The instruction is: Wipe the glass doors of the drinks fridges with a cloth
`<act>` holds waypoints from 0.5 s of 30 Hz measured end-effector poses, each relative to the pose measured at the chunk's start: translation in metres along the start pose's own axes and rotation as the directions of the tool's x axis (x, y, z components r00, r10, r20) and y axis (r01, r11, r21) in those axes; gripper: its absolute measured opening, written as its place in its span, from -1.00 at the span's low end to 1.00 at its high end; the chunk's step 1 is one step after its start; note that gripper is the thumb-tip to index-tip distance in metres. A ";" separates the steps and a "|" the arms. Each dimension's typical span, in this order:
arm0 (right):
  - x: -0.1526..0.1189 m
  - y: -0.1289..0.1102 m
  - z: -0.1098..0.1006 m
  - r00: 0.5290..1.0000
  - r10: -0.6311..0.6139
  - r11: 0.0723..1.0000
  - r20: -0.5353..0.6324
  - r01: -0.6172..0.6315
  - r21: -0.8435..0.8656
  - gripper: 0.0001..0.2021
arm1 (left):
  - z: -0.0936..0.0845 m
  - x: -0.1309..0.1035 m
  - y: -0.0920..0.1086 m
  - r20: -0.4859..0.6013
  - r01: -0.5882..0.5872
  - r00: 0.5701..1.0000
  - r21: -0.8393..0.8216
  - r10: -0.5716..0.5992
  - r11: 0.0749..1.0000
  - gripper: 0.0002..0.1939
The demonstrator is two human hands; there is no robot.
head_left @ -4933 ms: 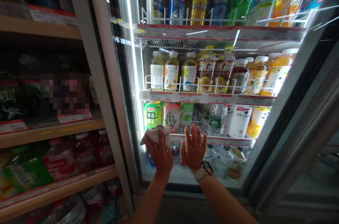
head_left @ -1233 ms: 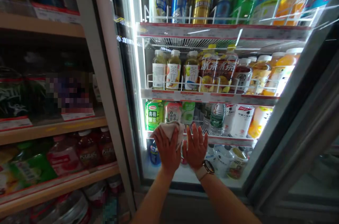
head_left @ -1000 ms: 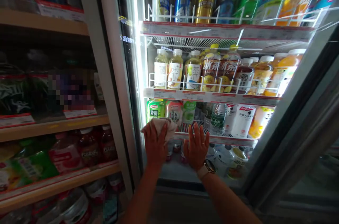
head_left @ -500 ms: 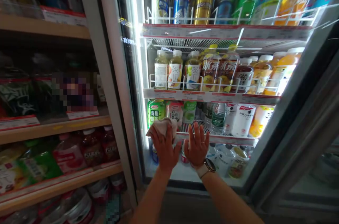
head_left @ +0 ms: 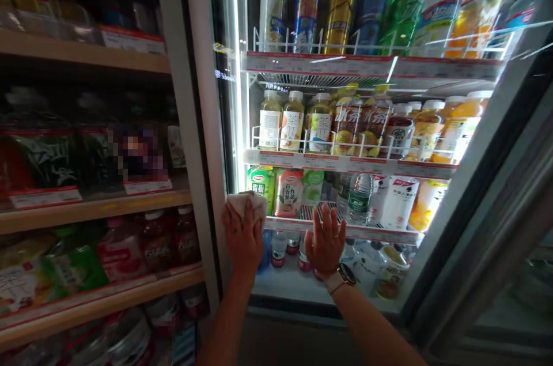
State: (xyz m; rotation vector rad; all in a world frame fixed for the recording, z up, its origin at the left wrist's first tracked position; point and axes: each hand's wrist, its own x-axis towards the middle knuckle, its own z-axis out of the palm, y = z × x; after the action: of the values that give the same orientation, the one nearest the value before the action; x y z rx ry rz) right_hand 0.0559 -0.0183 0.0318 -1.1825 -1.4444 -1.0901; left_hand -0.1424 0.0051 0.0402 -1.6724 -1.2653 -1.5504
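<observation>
A light cloth [head_left: 254,204] lies under the fingers of my left hand [head_left: 244,239], pressed against the glass door [head_left: 280,279] near its left edge. My right hand [head_left: 324,242] rests with spread fingers on the same glass, holding nothing, with a watch [head_left: 345,275] on its wrist. Behind the glass, a green tea carton [head_left: 261,184] and a reddish carton [head_left: 288,193] stand on the lower shelf, right of the cloth. A clear water bottle [head_left: 359,199] shows above and right of my right hand.
Cans, including a gold can [head_left: 339,20], and bottles fill the upper cooler shelves. On the left, wooden shelves [head_left: 86,210] hold packaged drinks beyond a grey door frame [head_left: 179,66]. A dark diagonal door frame [head_left: 470,181] stands at the right.
My left hand has moved left with the cloth, from in front of the cartons to the glass's left edge. My right hand stays nearly in place. The view has shifted slightly.
</observation>
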 end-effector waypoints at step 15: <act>-0.009 -0.022 0.010 0.993 0.119 0.993 0.022 -0.119 -0.004 -0.35 | 0.027 -0.038 0.060 0.040 -0.174 0.984 -0.029 0.176 0.984 -0.27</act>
State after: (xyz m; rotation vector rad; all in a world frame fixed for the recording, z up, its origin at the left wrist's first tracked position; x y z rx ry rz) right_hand 0.0335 -0.0129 0.0193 -1.2695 -1.3712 -1.0002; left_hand -0.0730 -0.0073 0.0112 -1.7901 -1.0909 -1.4388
